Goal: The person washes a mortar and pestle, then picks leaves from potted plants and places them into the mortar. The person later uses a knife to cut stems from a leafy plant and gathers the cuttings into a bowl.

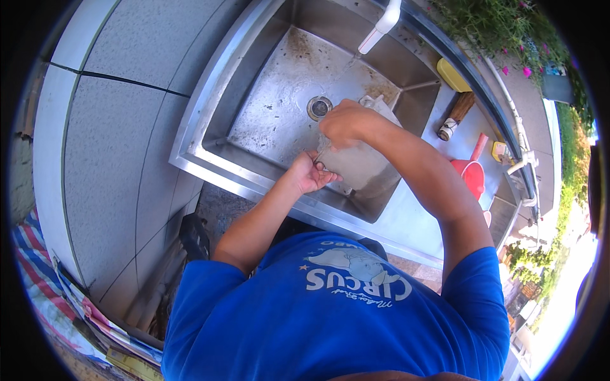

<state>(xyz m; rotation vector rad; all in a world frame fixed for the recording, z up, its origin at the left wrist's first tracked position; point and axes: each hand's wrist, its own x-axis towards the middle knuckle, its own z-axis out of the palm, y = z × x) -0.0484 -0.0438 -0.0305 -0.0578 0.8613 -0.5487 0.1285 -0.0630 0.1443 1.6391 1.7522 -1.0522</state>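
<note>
While both hands are busy with it, the pale grey cloth (pixel 359 168) hangs inside the steel sink (pixel 273 95), to the right of the drain (pixel 319 108) and on the person's side of it. The right hand (pixel 346 124), knuckles up, is just to the right of the drain and appears clenched on the cloth's upper part, though its fingertips are hidden. The left hand (pixel 311 174), palm turned up on the person's side of the drain, seems to pinch the cloth's near left edge between thumb and curled fingers. Judging by this, the handling is under way and unfinished: the cloth is neither let go nor laid aside, and how much remains cannot be told. Whether it is wet is also unclear. Dark grime (pixel 298 47) marks the basin floor beyond the drain, so that surface does not look cleaned. The white spout (pixel 381 28) sits beyond the drain and to its right, with no stream visible. Farther right of the drain, outside the basin, lie a yellow dish (pixel 452 75), a brown cylindrical object (pixel 462 109) and a red dipper (pixel 471 178), all apart from the hands and seemingly not in use.
</note>
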